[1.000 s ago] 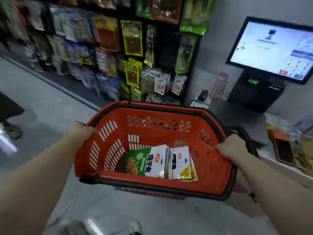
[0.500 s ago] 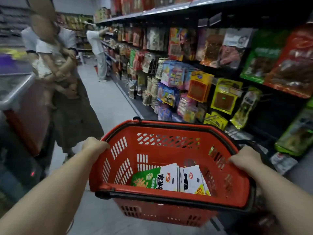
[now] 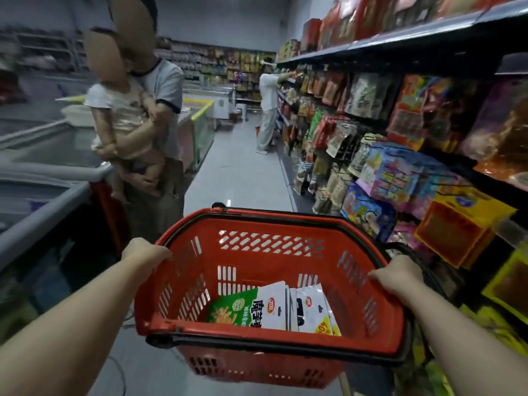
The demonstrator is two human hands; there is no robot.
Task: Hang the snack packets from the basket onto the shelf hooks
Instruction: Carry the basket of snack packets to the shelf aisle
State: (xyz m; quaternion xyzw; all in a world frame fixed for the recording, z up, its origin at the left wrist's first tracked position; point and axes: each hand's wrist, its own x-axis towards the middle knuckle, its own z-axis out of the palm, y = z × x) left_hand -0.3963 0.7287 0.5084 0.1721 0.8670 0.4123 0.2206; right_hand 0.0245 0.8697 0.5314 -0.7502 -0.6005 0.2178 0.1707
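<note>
I carry a red plastic basket [image 3: 271, 241] with black handles in front of me. My left hand [image 3: 144, 252] grips its left rim and my right hand [image 3: 398, 274] grips its right rim. Inside the basket lie a few snack packets [image 3: 274, 308], one green and white, the others white with yellow corners. The shelf with hooks [image 3: 380, 155] runs along my right side, crowded with hanging packets.
A person holding a small child [image 3: 137, 132] stands close ahead on the left, beside glass-topped freezers [image 3: 43, 172]. Another person in white [image 3: 267, 110] reaches into the shelf farther down the aisle. The grey floor [image 3: 240, 172] stretches ahead between them.
The view has swung left from the checkout counter and screen to the aisle. The basket stays in both hands, and the person with the child now stands nearer.
</note>
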